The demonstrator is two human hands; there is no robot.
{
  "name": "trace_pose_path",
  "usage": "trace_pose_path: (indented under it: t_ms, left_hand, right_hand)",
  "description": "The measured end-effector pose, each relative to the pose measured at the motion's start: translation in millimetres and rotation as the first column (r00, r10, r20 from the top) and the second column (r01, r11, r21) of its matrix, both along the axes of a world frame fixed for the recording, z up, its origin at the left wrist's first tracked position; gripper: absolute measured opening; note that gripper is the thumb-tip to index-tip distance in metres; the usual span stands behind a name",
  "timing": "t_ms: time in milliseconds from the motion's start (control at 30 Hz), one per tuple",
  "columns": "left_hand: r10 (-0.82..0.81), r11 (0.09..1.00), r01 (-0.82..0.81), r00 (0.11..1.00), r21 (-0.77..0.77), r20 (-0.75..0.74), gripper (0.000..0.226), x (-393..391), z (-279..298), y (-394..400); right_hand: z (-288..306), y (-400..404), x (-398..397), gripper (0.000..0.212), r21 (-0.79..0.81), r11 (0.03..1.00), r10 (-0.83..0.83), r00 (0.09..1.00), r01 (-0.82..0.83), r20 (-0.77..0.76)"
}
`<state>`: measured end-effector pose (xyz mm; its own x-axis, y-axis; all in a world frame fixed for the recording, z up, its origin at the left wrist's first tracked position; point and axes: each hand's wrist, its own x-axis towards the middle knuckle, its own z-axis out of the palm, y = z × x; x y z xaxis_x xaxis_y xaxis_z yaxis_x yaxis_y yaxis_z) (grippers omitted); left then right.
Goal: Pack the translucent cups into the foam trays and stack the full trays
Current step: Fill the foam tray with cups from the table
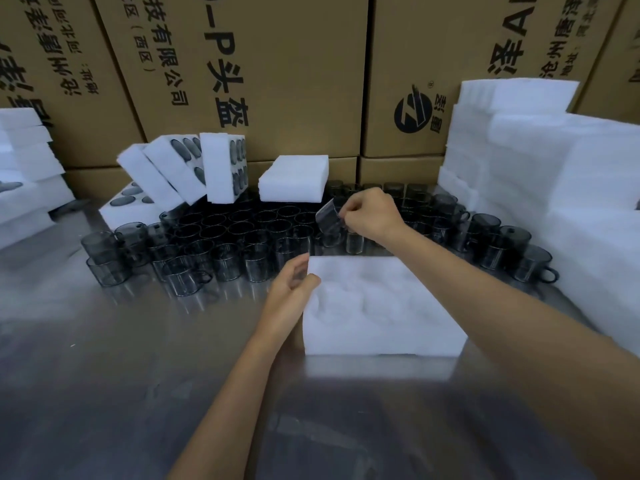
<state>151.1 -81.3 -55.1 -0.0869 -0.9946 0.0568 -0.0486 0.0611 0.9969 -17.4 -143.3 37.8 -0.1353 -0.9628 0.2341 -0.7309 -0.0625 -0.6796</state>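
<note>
A white foam tray point(381, 306) with round hollows lies on the steel table in front of me. My left hand point(294, 282) grips its near-left corner. Beyond the tray, my right hand point(372, 213) holds a smoky translucent cup point(330, 220) tilted above the crowd of several grey cups point(225, 244) that stand across the table's middle. Whether the tray's hollows hold cups I cannot tell; they look white.
Filled foam trays point(180, 171) lean against each other at the back left, with a flat tray stack point(294, 183) beside them. A tall heap of white foam point(554, 202) fills the right side. More foam point(24, 168) sits far left. Cardboard boxes point(277, 64) wall the back.
</note>
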Motion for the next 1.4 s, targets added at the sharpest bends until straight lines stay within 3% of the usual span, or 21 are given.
trace_pose_path:
  t_ms: [200, 333, 467, 533, 700, 833, 1000, 1067, 1167, 1400]
  left_hand:
    - [0.083, 0.995, -0.082, 0.997, 0.057, -0.002, 0.032, 4.7, 9.2, 12.7]
    - [0.174, 0.984, -0.176, 0.984, -0.041, -0.050, 0.018, 8.3, 21.6, 23.9]
    - [-0.016, 0.994, 0.012, 0.999, -0.105, -0.036, 0.019, 13.4, 36.0, 31.6]
    - [-0.120, 0.989, 0.122, 0.992, -0.085, 0.035, 0.030, 14.2, 38.2, 32.8]
    - [-0.261, 0.957, 0.275, 0.955, -0.090, 0.143, 0.049, 12.1, 37.1, 31.9]
    - [-0.081, 0.965, 0.120, 0.982, -0.233, 0.170, 0.035, 8.4, 32.9, 27.6]
    - [-0.006, 0.976, 0.023, 0.997, -0.216, 0.080, 0.042, 9.1, 28.5, 25.4]
    - [-0.008, 0.981, 0.020, 0.998, -0.194, 0.062, 0.039, 9.4, 27.5, 24.9]
    - [0.002, 0.989, 0.004, 0.999, -0.148, 0.039, 0.037, 9.3, 28.0, 24.8]
    - [-0.017, 0.999, 0.014, 0.998, -0.044, -0.067, 0.023, 9.2, 28.0, 28.1]
  right_hand:
    - [18.2, 61.3, -3.5, 0.032, 0.037, 0.964, 0.264, 0.962, -0.262, -0.061]
    - [9.0, 93.2, 1.7, 0.032, 0.090, 0.944, 0.325, 0.943, -0.318, -0.069]
    - [-7.5, 106.2, 5.2, 0.024, 0.075, 0.978, 0.205, 0.963, -0.194, -0.177]
    - [-12.0, 110.3, 5.2, 0.034, 0.061, 0.987, 0.157, 0.969, -0.147, -0.191]
    - [-6.3, 114.0, 5.1, 0.045, 0.134, 0.984, 0.127, 0.988, -0.114, -0.093]
    - [-5.4, 113.2, 6.3, 0.032, 0.224, 0.951, 0.197, 0.976, -0.214, 0.099]
    - [-16.4, 104.6, 4.4, 0.009, -0.001, 0.995, 0.093, 0.966, -0.096, 0.242]
    - [-21.2, 105.1, 3.9, 0.023, 0.118, 0.965, 0.182, 0.926, -0.232, 0.331]
    - [-31.1, 109.8, 1.2, 0.049, 0.174, 0.914, 0.316, 0.911, -0.367, 0.266]
    - [-51.1, 125.2, 11.4, 0.056, -0.019, 0.975, 0.222, 0.965, -0.222, 0.142]
